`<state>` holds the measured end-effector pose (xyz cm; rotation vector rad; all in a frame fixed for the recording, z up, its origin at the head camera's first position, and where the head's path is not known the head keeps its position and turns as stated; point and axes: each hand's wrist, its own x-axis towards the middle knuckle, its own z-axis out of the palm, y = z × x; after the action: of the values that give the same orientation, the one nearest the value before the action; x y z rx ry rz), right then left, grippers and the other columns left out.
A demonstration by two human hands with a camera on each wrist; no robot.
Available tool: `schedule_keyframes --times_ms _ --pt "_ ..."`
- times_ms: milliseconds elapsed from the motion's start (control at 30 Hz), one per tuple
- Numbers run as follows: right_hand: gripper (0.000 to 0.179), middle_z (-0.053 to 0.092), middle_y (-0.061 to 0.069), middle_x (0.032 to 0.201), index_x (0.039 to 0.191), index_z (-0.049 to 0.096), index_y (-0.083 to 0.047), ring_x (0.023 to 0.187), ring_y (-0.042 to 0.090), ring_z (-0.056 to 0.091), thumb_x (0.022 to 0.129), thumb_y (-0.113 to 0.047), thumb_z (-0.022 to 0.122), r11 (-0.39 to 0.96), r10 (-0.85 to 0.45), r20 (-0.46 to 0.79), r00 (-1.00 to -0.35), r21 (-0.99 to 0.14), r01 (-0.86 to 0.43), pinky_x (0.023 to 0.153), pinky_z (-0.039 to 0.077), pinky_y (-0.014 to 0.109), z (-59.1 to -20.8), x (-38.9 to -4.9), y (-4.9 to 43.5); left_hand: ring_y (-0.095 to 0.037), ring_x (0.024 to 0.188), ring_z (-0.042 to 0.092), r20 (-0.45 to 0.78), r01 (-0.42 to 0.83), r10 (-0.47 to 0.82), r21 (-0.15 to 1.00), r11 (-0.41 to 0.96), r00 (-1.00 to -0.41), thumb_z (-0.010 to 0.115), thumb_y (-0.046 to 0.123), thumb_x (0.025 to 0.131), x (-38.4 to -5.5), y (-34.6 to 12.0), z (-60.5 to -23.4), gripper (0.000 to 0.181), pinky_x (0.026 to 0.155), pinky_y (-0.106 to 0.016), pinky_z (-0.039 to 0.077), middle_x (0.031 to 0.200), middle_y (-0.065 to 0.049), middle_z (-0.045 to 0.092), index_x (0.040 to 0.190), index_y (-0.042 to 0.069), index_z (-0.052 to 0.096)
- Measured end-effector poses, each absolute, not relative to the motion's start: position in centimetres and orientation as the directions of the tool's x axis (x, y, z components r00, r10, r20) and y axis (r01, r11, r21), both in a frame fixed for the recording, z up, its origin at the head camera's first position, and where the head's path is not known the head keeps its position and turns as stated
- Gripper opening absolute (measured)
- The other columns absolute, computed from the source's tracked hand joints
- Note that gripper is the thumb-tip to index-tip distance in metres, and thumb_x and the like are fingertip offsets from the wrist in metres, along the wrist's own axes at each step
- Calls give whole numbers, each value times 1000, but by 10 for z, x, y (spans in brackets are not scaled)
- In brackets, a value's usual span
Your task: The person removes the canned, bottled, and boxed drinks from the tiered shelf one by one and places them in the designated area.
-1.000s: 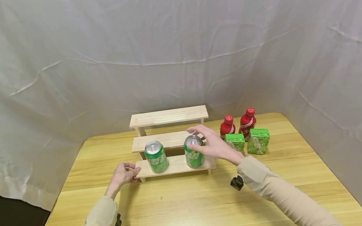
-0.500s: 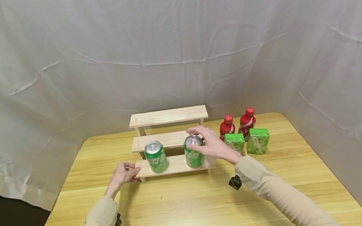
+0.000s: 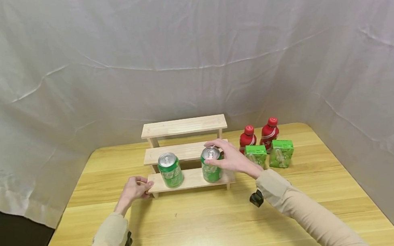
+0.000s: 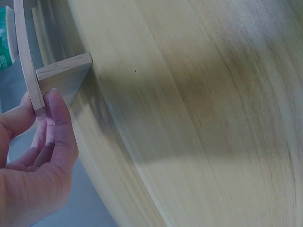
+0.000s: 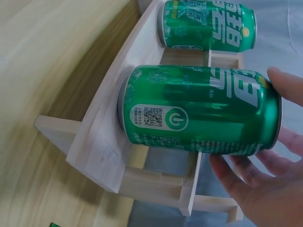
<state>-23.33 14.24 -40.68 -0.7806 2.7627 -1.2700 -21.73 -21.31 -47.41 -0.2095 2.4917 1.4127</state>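
Observation:
A three-tier wooden step rack stands on the table, with two green soda cans upright on its lowest board. My left hand pinches the left end of that board between thumb and fingers; the left wrist view shows the thumb on top and fingers beneath. My right hand holds the right soda can near its top, thumb on one side and fingers on the other. The can's base meets the board. The left soda can stands apart from both hands.
Right of the rack, two red bottles with red caps stand behind two green drink cartons. A pale curtain hangs behind and around the wooden table.

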Motion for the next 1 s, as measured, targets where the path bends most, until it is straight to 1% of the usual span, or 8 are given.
schedule_keyframes --times_ms 100,200,333,400,533,733,833,1000 --pt "58 62 16 130 136 58 -3 117 33 56 86 -22 80 551 -442 210 -872 -703 -449 94 57 45 -408 -234 143 -13 64 66 -302 -255 7 819 514 -953 66 11 97 -217 -213 -474 41 67 -32 66 89 -19 70 122 -18 52" --pt "60 63 16 129 136 57 -2 117 33 57 85 -23 81 557 -452 214 -866 -690 -461 96 56 49 -408 -234 143 -14 65 66 -305 -262 0 817 513 -952 66 10 97 -218 -213 -473 40 69 -33 67 90 -19 70 122 -17 53" --pt "65 63 16 130 138 55 -4 120 34 58 83 -24 83 565 -452 175 -875 -703 -433 102 53 54 -408 -235 143 -13 66 66 -309 -267 -3 817 511 -951 66 11 97 -219 -213 -473 40 71 -34 67 89 -17 69 123 -17 53" --pt "67 63 16 130 138 55 -5 120 34 59 81 -24 84 563 -453 154 -878 -714 -415 102 54 54 -408 -237 143 -13 66 66 -309 -266 -2 817 511 -951 66 11 97 -219 -213 -473 41 71 -34 67 88 -16 69 123 -18 53" --pt "66 65 15 126 136 56 -4 116 31 61 81 -25 85 567 -448 153 -881 -713 -412 97 57 49 -407 -238 143 -12 66 66 -305 -262 0 819 510 -952 66 11 97 -218 -213 -473 40 71 -34 67 87 -16 69 122 -18 53" --pt "62 66 16 122 129 61 0 107 30 64 77 -21 87 552 -443 219 -869 -698 -457 88 61 42 -407 -233 148 -13 67 66 -303 -256 10 824 506 -953 66 10 97 -218 -213 -473 40 68 -32 67 90 -19 69 122 -18 53" --pt "60 67 17 122 127 63 0 104 29 67 76 -20 88 539 -442 247 -862 -696 -476 86 62 40 -407 -228 156 -13 65 66 -305 -259 8 822 507 -952 66 10 97 -218 -213 -473 40 67 -31 67 90 -19 69 122 -18 53" --pt "61 71 14 118 127 64 -2 100 25 69 75 -22 90 530 -439 270 -857 -692 -489 84 62 36 -404 -220 176 -13 64 66 -307 -265 -1 820 508 -952 66 10 97 -219 -213 -474 41 68 -32 67 90 -19 70 123 -18 53"
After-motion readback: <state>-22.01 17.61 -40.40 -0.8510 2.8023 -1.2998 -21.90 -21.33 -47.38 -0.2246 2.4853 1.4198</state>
